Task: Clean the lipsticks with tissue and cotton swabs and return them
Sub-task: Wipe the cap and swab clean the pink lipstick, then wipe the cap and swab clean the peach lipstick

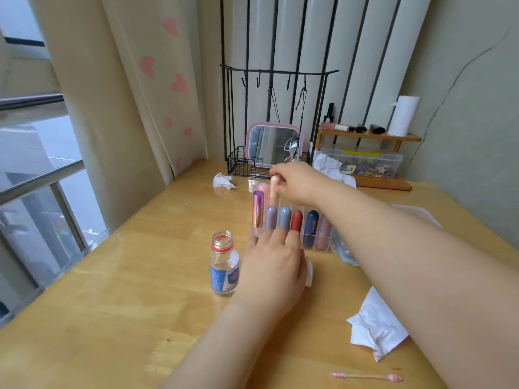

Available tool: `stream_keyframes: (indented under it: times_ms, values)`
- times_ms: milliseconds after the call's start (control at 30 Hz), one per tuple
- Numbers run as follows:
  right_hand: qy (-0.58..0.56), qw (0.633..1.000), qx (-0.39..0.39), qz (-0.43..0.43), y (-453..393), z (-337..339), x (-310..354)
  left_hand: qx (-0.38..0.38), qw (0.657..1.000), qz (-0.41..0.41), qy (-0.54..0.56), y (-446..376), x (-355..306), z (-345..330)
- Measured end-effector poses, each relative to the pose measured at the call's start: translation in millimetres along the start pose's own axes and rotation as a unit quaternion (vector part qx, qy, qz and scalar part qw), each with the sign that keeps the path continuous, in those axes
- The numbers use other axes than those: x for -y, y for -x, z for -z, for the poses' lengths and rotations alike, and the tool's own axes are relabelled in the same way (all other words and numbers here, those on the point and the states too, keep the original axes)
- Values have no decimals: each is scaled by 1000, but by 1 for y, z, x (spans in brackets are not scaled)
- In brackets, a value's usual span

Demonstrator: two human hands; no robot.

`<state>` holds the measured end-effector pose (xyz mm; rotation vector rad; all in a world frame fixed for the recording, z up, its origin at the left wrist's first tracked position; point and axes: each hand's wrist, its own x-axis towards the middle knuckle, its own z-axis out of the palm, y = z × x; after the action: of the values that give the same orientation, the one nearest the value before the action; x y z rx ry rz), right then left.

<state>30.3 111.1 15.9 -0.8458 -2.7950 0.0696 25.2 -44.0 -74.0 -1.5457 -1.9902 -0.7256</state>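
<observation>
Bottle (224, 266) stands left of the organizer (311, 242) (lipsticks (296, 220) inside), tissue (376, 329) right.

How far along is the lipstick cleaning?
Nearly finished, it seems. Stained pink-tipped cotton swab and crumpled white tissue lie used. Right hand slots a peach lipstick into the clear acrylic organizer; left hand steadies it. Rubbish remains.

1. I see soft daylight coming from the window (42, 153), left of the table (146, 276).
2. Pale glare sits on the table's far end.
3. Window bars bow at the frame's edge; my view is slightly soft.
</observation>
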Motion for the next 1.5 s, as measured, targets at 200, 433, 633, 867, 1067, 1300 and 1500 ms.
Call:
stream_keyframes:
  times_ms: [200, 433, 633, 867, 1067, 1300, 1500]
  values:
    - [-50, 998, -24, -15, -4, -14, -3, -2, 1000, -13, -2, 2, 3, -5]
    - [-54, 996, -74, 4, 9, 29, -16, 2, 1000, 17, 15, 3, -6, -1]
    - [-38, 999, 6, -10, 14, 15, -13, -15, 1000, -3, 22, 8, -15, -4]
    - [-49, 999, -16, -9, -4, -8, 0, -33, 999, 17, 29, 3, -2, -8]
    - [-58, 998, -32, -7, -15, -10, -4, -34, 998, 32, 34, 5, 1, -11]
    - [-122, 985, -125, -9, 19, 60, 1, -19, 986, 82, 146, 2, -1, -5]
    - [-229, 968, -100, -9, 121, 78, -4, -52, 934, 113, 334, -11, -15, 23]
